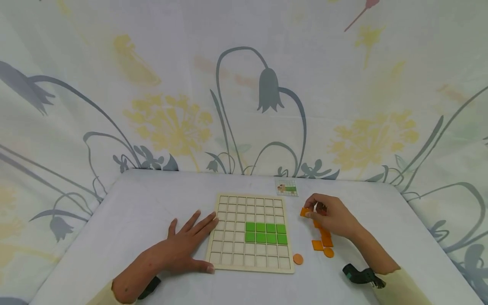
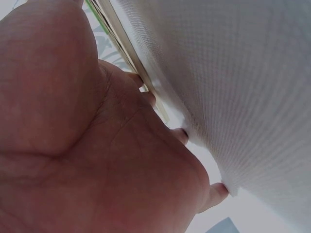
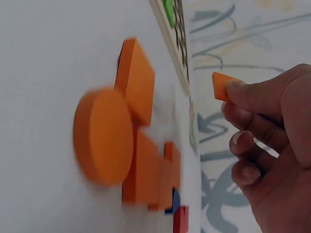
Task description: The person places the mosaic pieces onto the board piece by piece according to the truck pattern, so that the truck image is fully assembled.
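A wooden grid board (image 1: 228, 248) lies on the white table, with two rows of green square tiles (image 1: 261, 233) in its right half. My left hand (image 1: 183, 248) is spread flat at the board's left side, its fingertips and thumb at the edge. In the left wrist view the palm (image 2: 112, 160) fills much of the picture. Right of the board, my right hand (image 1: 331, 214) pinches an orange square tile (image 3: 222, 86) between thumb and forefinger, raised off the table. Below it lie several orange tiles (image 1: 325, 238), among them a round one (image 1: 328, 252).
Another round orange tile (image 1: 298, 259) sits by the board's lower right corner. Behind the board lies a small pattern card (image 1: 286, 187). The right wrist view shows a blue piece (image 3: 174, 201) and a red piece (image 3: 181, 219) past the orange ones. Floral cloth (image 1: 244, 127) hangs behind the table.
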